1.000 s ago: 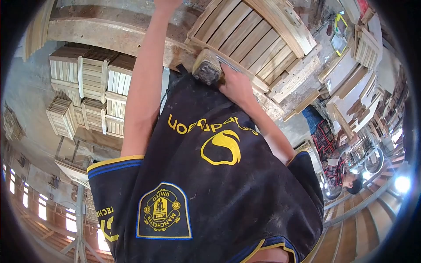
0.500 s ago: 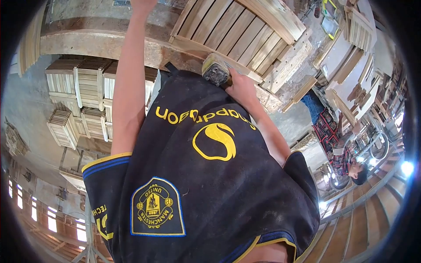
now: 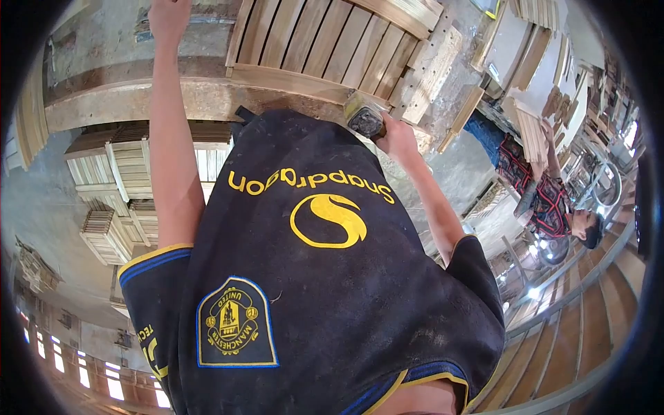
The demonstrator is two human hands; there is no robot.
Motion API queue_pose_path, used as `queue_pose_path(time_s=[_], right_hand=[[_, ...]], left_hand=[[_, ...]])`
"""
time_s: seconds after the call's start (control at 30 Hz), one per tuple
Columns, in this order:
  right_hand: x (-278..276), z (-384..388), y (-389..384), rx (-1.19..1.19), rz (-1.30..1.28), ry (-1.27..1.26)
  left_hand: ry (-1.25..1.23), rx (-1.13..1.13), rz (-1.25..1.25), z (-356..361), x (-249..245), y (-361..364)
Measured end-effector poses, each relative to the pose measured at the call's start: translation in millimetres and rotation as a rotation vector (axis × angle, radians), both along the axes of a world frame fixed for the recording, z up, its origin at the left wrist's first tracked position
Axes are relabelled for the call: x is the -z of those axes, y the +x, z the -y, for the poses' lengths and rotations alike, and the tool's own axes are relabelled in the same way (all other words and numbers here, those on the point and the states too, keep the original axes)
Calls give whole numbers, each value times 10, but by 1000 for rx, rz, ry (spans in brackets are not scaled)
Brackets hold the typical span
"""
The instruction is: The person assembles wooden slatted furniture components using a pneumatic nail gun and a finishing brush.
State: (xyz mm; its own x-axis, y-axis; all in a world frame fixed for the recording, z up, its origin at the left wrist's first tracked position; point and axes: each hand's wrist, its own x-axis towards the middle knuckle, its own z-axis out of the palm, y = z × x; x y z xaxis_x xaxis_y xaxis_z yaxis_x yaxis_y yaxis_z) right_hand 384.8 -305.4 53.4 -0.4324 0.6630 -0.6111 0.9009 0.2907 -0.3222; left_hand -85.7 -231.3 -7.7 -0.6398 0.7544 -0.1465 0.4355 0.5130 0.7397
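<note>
My right hand [image 3: 398, 138] is closed round the handle of a hammer-like tool [image 3: 364, 117] with a dark face and worn yellowish sides. The tool is beside the near edge of a slatted wooden panel [image 3: 311, 38], close to my black shirt. At the upper left, my left hand [image 3: 168, 21] reaches over the workbench [image 3: 131, 100], near a flat bluish-grey strip [image 3: 143, 29]. The top edge of the view cuts it off, so its fingers and anything in them cannot be made out.
Stacked slatted wooden panels [image 3: 128, 166] stand below the bench on the left. A thick wooden block with holes [image 3: 432, 79] lies right of the slatted panel. Farther right, a person in a checked shirt [image 3: 546, 200] is beside wood strips [image 3: 527, 131].
The bench and slatted panel have shifted left in view. My left hand appears farther left, and my right hand with the tool slightly farther right. The other person appears lower and farther right.
</note>
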Motion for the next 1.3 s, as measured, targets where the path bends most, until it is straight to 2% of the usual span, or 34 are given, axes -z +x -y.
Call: queue_pose_path(time_s=[0.1,0.33,0.4,0.5,0.63,0.7,0.8,1.03,1.13,1.2,1.23,1.3], right_hand=[[-4,12,96,24,16,-7],[70,2,643,148,30,-27],[93,-8,766,142,66,-23],[55,-26,777,172,4,-20],[28,-26,727,151,59,2],[9,-26,721,158,21,-1],[33,-26,795,100,-56,33],[-29,-62,797,106,17,6],[82,8,1021,157,-84,17],[118,-20,1196,499,50,-95],[94,-68,1223,502,44,-97],[14,-225,1246,893,-60,70]], left_hand=[[-58,-17,-42,-9,72,-48],[33,-36,-60,41,293,-152],[-31,69,-64,65,507,-369],[0,55,-84,43,476,-336],[8,85,-36,54,420,-311],[-56,84,-90,50,453,-343],[-14,78,-50,66,464,-346],[46,62,-22,73,488,-359],[-42,59,-31,58,522,-417],[-74,82,-70,51,577,-460],[-74,86,-77,54,571,-457],[-73,85,-52,52,531,-437]])
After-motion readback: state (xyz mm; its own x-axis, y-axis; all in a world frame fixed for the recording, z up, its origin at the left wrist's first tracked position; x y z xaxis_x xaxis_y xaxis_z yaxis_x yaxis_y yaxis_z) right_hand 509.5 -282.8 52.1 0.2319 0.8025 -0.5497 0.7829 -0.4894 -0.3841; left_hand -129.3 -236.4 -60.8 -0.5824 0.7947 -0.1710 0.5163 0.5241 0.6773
